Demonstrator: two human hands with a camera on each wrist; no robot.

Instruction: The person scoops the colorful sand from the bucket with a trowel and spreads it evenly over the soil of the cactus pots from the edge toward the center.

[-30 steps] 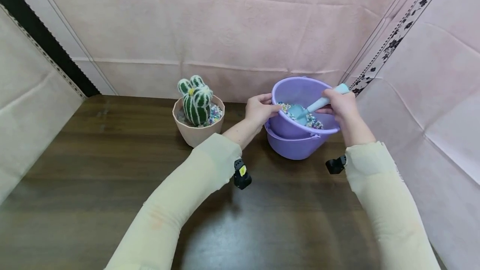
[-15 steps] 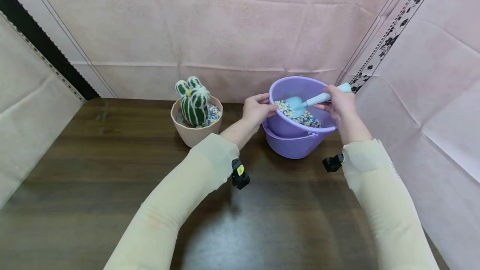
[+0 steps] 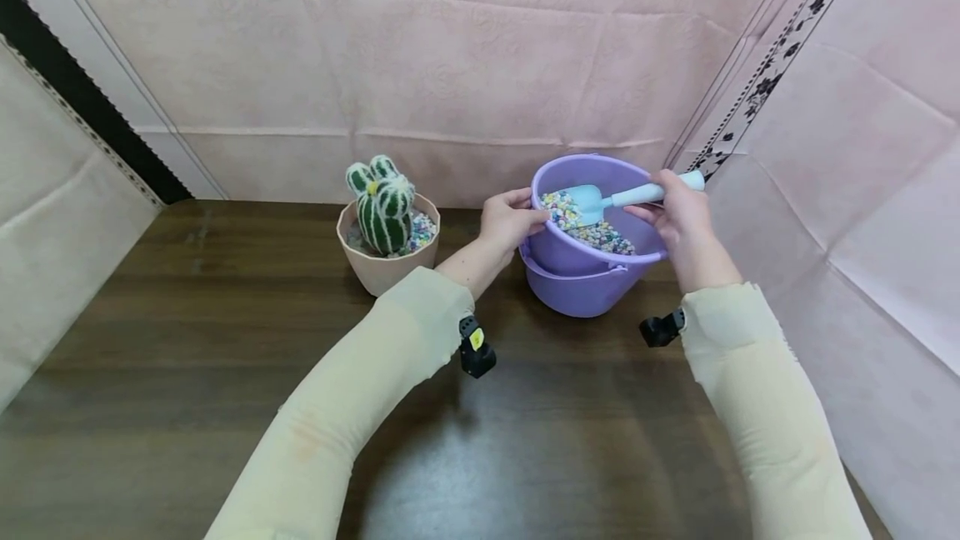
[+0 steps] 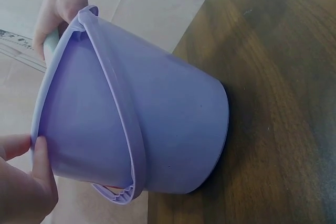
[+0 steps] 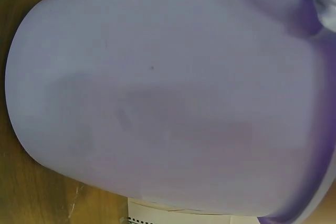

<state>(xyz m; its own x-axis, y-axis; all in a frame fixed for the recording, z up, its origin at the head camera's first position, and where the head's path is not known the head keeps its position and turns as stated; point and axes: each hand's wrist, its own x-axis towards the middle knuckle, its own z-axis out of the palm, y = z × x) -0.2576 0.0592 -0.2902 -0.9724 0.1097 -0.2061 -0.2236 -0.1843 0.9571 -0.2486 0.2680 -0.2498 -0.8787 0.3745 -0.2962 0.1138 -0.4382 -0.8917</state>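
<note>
A purple bucket (image 3: 564, 250) stands at the back right of the table, its handle (image 4: 124, 114) hanging down the near side. Multicoloured pebbles (image 3: 606, 238) lie inside it. Thumb and fingers of my left hand (image 3: 504, 230) pinch the bucket's left rim. My right hand (image 3: 686, 219) grips the handle of a light blue toy shovel (image 3: 633, 196), whose blade is inside the bucket among the pebbles. In the right wrist view the bucket wall (image 5: 157, 93) fills most of the picture, and the shovel is hidden there.
A knitted green-and-white cactus (image 3: 384, 211) with a yellow flower sits in a beige pot (image 3: 384, 275) left of the bucket, with similar pebbles around it. Pale cloth walls (image 3: 450, 57) border the brown wooden table (image 3: 225, 340) behind and at both sides.
The shovel blade has shifted left and toward the back over the pebbles, and its handle lies flatter. My left hand keeps its pinch on the rim. The head view has shifted slightly.
</note>
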